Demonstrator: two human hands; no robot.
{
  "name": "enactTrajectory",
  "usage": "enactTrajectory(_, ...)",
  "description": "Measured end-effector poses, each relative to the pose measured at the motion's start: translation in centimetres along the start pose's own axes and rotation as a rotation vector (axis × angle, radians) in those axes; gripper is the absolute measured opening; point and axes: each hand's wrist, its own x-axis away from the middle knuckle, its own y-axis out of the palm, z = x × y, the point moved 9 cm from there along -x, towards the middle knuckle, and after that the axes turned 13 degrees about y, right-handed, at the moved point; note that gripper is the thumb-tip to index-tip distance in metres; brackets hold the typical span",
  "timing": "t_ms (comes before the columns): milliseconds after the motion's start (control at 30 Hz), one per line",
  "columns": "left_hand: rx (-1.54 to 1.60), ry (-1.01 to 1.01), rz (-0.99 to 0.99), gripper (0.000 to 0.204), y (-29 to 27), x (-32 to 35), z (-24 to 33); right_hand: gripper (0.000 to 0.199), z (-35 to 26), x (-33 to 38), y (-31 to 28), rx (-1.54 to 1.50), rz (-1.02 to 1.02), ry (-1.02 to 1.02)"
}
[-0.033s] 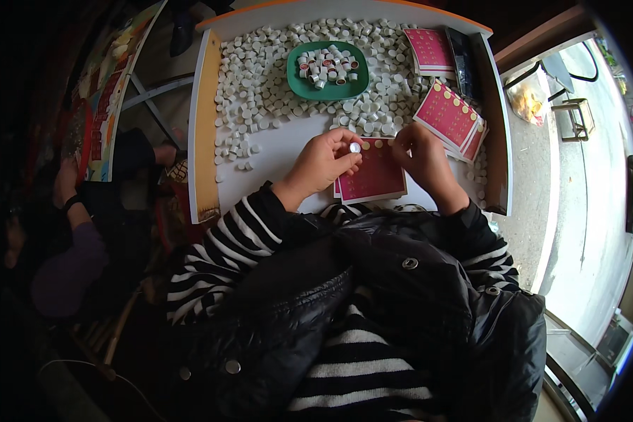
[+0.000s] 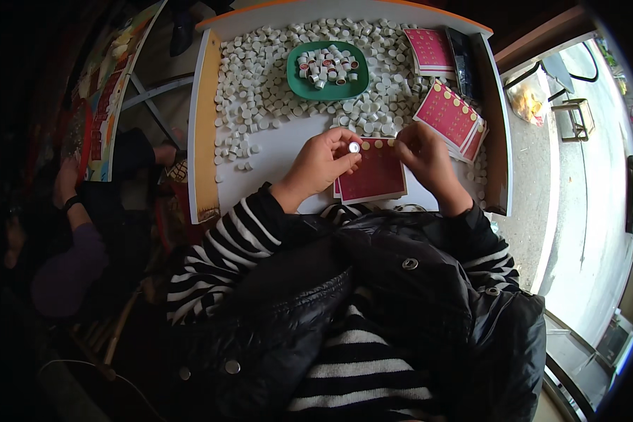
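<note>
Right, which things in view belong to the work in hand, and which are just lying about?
Seem to belong:
small white cap held in the left hand
pink sheets between it and the right hand
loose white caps
green tray with red-faced caps
spare pink sheets

Seem just lying about:
plastic bag
small stool

Consists of a flat white tabletop [image 2: 267, 158] with raised sides [image 2: 204, 141]; carries scattered small white cylindrical caps [image 2: 387, 112], a green rounded plastic tray [image 2: 316, 93], stacked magenta rectangular sheets [image 2: 373, 176], a glossy black packet [image 2: 461, 63].
</note>
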Motion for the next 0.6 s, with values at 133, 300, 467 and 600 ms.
enactTrajectory(133, -0.144, 0.178, 0.052, 0.023, -0.5, 0.5, 3.3, 0.015, -2.8, 1.3, 1.8, -0.489, -0.283, 0.244)
enactTrajectory(300, -0.321, 0.288, 0.053, 0.026, -0.3, 0.9, 6.0, 0.025, -4.5, 2.1, 3.9, -0.646, -0.491, 0.366)
enactTrajectory(467, -0.325, 0.356, 0.062, 0.026, 0.1, 1.1, 7.3, 0.025, -4.9, 2.2, 4.6, -0.640, -0.532, 0.362)
enactTrajectory(600, -0.352, 0.374, 0.070, 0.026, 0.1, 1.1, 7.7, 0.026, -4.7, 2.1, 4.7, -0.596, -0.529, 0.362)
